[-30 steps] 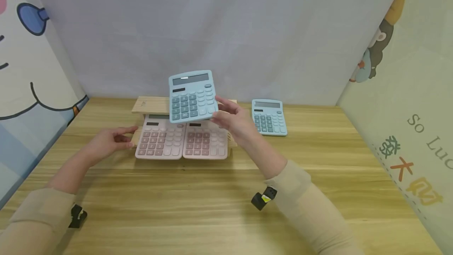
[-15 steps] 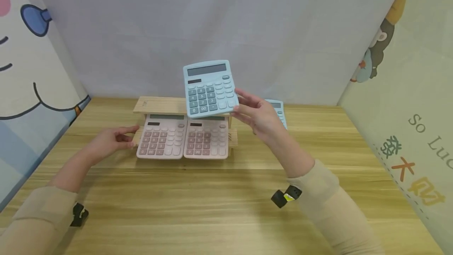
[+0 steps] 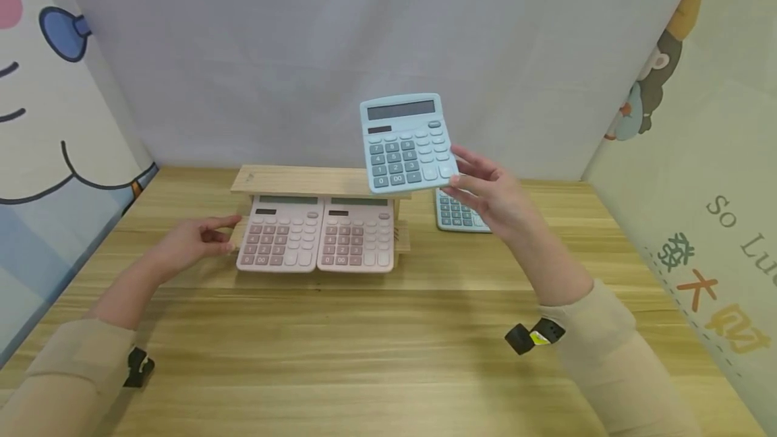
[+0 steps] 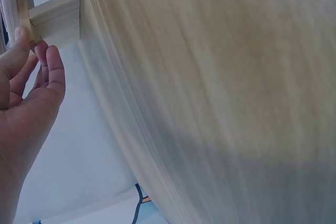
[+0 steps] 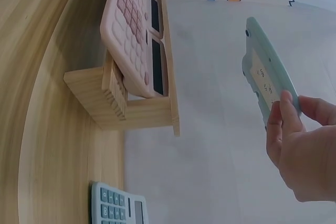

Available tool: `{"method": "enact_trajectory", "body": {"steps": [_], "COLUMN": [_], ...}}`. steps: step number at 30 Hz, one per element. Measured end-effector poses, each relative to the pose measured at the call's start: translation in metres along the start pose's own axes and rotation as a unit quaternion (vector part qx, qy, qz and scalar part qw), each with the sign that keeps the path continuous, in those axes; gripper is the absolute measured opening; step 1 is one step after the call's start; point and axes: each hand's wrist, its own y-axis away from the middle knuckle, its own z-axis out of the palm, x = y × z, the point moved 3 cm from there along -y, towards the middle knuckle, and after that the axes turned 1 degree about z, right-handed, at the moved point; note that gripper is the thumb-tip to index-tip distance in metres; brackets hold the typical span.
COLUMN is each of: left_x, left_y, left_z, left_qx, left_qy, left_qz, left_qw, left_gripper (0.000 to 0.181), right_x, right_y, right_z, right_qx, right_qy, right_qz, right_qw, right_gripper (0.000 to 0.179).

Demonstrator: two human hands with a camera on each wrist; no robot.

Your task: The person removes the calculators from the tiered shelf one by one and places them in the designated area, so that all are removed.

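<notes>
My right hand (image 3: 500, 201) pinches a blue calculator (image 3: 407, 143) by its lower right edge, raised above the table with the keys facing me. In the right wrist view its back shows a pale label (image 5: 264, 80). Two pink calculators (image 3: 279, 241) lean side by side on a wooden stand (image 3: 309, 181). At the stand's left end, my left hand (image 3: 194, 245) holds the wooden piece between thumb and fingers; the left wrist view shows the fingertips on that wood (image 4: 55, 22). Another blue calculator (image 3: 458, 214) lies on the table behind my right hand, partly hidden.
The wooden table (image 3: 340, 349) reaches toward me in front of the stand. A grey-white cloth (image 3: 315, 52) hangs behind it. Printed panels with cartoon figures (image 3: 61, 106) stand on the left and right sides.
My right hand has carried the blue calculator right and slightly up, away from in front of the pink calculators, which now show more fully. My left hand stays at the stand's end.
</notes>
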Motion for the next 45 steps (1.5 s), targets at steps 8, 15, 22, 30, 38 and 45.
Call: {"method": "enact_trajectory", "body": {"steps": [8, 15, 22, 30, 38, 45], "left_x": [-0.001, 0.0, 0.001, 0.002, 0.004, 0.005], "left_y": [0.0, 0.001, 0.0, 0.0, 0.001, 0.002], "left_z": [0.001, 0.001, 0.002, 0.001, 0.0, -0.001], "left_qx": [0.003, 0.0, 0.0, 0.0, 0.001, 0.002], "left_qy": [-0.003, -0.006, -0.001, 0.001, 0.0, -0.007], "left_qz": [0.003, 0.002, 0.005, 0.006, 0.018, 0.019], "left_qw": [1.0, 1.0, 1.0, 1.0, 0.9998, 0.9998], "left_gripper": [0.066, 0.067, 0.066, 0.065, 0.063, 0.063], "right_x": [-0.01, -0.017, -0.021, -0.023, -0.012, -0.001], "right_y": [0.008, 0.015, 0.019, 0.023, 0.023, 0.022], "right_z": [-0.033, -0.062, -0.09, -0.119, -0.145, -0.168], "right_qx": [-0.005, 0.007, -0.004, 0.009, 0.041, 0.054], "right_qy": [-0.03, -0.036, -0.039, -0.007, 0.04, 0.041], "right_qz": [-0.019, -0.044, -0.069, -0.075, -0.053, -0.048], "right_qw": [0.9994, 0.9984, 0.9968, 0.9971, 0.997, 0.9966], "right_gripper": [0.054, 0.046, 0.044, 0.047, 0.054, 0.061]}}
